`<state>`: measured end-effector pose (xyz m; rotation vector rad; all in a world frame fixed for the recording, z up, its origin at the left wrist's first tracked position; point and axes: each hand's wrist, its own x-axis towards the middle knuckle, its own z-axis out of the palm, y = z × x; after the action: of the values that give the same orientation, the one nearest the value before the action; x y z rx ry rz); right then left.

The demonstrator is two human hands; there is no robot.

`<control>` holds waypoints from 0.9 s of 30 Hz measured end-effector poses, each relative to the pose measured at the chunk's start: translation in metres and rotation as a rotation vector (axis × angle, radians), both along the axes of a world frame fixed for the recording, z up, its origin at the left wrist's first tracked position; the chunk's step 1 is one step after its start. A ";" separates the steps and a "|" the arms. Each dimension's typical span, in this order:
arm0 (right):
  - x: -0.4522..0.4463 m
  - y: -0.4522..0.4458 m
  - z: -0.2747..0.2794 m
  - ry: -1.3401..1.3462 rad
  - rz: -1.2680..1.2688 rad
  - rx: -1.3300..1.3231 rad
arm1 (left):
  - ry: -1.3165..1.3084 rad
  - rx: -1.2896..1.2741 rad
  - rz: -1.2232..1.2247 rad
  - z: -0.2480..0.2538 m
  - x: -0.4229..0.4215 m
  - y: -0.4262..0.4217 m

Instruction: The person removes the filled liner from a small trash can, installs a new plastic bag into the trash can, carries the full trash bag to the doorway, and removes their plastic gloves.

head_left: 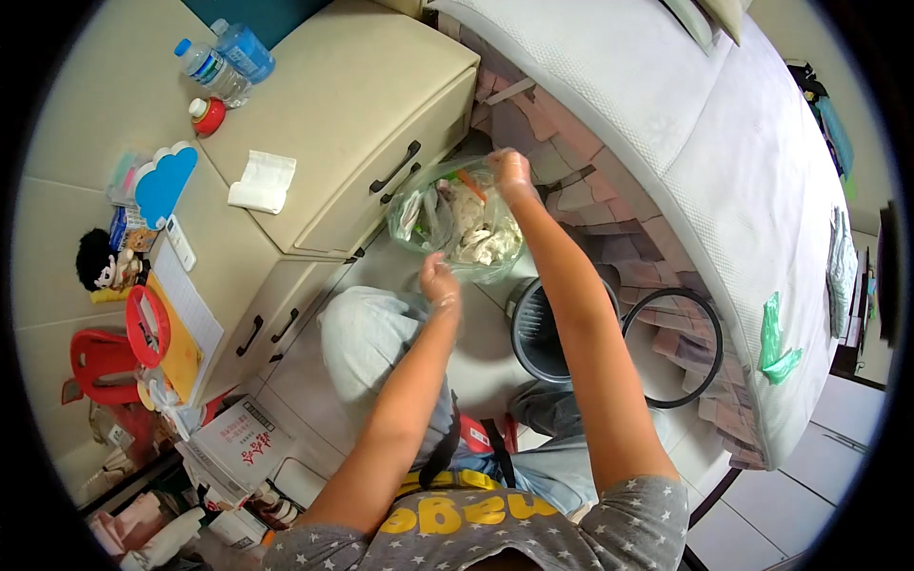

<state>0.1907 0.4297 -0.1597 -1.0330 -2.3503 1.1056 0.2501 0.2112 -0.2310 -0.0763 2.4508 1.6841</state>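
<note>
Grey star-print shirt (619,523) seen nearest, at six o'clock. Clear plastic bag (433,224) placed just off centre toward twelve, loaded with crumpled whitish rubbish (495,246) and an orange strip (470,185); mouth spread between both hands. Whether its base is borne by the floor (376,266) cannot be told. At the bag's one o'clock, rim gripped by right hand (512,173), fingers curled closed. At its seven o'clock, near rim apparently pinched by left hand (440,278), fingers bunched, slightly blurred. Dark bin (539,338) set at the bag's five o'clock, partly covered by right forearm (562,257); black ring (718,347) seen at four, just beside bin. Drawer cabinet (362,105) at ten, bed (609,76) at two.

Risks: thin plastic could be torn if rim is pulled too hard. Rubbish could be spilled if either grip is lost. Bag could be snagged on drawer handle (393,171) if swung toward ten. Bin could be tipped if bumped by right leg (543,409).
</note>
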 end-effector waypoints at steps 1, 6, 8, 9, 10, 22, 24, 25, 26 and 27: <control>-0.008 -0.008 0.008 -0.012 0.052 -0.009 | -0.075 0.109 0.086 -0.007 -0.002 0.000; -0.037 -0.035 -0.007 -0.018 0.163 0.079 | -0.108 0.256 0.220 -0.018 -0.008 -0.001; -0.045 -0.042 -0.004 -0.062 0.274 0.223 | -0.161 0.441 0.278 0.008 -0.006 0.002; -0.051 -0.046 -0.004 -0.063 0.273 0.223 | -0.162 0.441 0.277 0.014 -0.006 0.003; -0.057 -0.050 -0.004 0.120 0.064 -0.345 | -0.136 0.395 0.211 0.020 -0.006 0.003; -0.051 -0.093 -0.026 -0.037 0.469 0.380 | -0.210 0.489 0.200 0.006 -0.047 0.034; -0.029 -0.094 -0.016 0.089 0.478 0.299 | -0.268 0.561 0.234 -0.014 -0.056 0.037; -0.017 -0.098 -0.010 0.217 0.493 0.213 | -0.269 0.562 0.231 -0.025 -0.060 0.037; -0.002 -0.104 -0.013 0.031 0.399 0.236 | -0.169 0.407 0.191 -0.045 -0.063 0.035; 0.015 -0.108 -0.010 0.031 0.395 0.237 | -0.066 0.253 0.150 -0.046 -0.066 0.034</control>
<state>0.2055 0.3220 -0.1700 -0.4774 -2.6497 0.9247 0.1843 0.2450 -0.2769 -0.2845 2.2130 2.0052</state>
